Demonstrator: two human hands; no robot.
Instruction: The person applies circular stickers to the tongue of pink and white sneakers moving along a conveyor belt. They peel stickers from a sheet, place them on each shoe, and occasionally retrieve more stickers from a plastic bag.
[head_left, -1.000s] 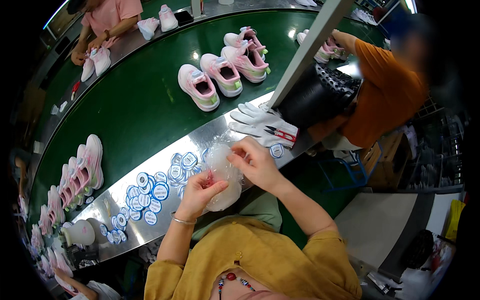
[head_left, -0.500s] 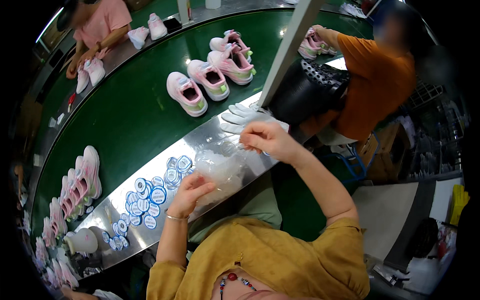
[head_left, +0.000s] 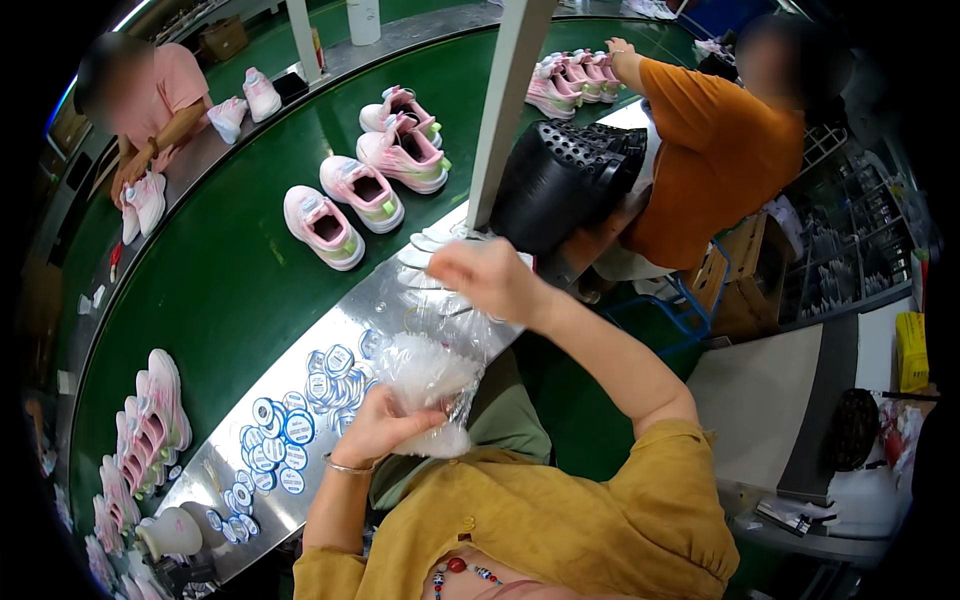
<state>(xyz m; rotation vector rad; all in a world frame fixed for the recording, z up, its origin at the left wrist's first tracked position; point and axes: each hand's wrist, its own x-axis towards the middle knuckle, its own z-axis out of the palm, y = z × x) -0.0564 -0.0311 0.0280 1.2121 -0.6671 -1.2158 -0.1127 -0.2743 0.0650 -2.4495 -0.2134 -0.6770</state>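
A clear plastic bag [head_left: 428,372] with soft-looking white contents is held over the bench edge, close above my lap. My left hand [head_left: 385,428] grips its lower part, thumb across the front and fingers hidden behind. My right hand [head_left: 492,285] is closed on the bag's upper end, its fingers bent and slightly blurred. Between the hands the clear film is stretched. White gloves [head_left: 428,245] lie on the metal bench just beyond my right hand. Left of the bag are piles of round blue-and-white labels [head_left: 285,435].
Pink-and-white sneakers [head_left: 362,193] stand on the green belt [head_left: 240,280], with more in a row [head_left: 150,430] at left. A grey post [head_left: 505,110] rises by the bench [head_left: 340,300]. Black perforated clogs [head_left: 575,175] are near a person in orange [head_left: 710,160]. Another person sits across.
My view has shifted, moving the scene leftward. My right hand has drawn the bag's upper end away from my left hand, stretching the film. My left hand now grips the white-filled part.
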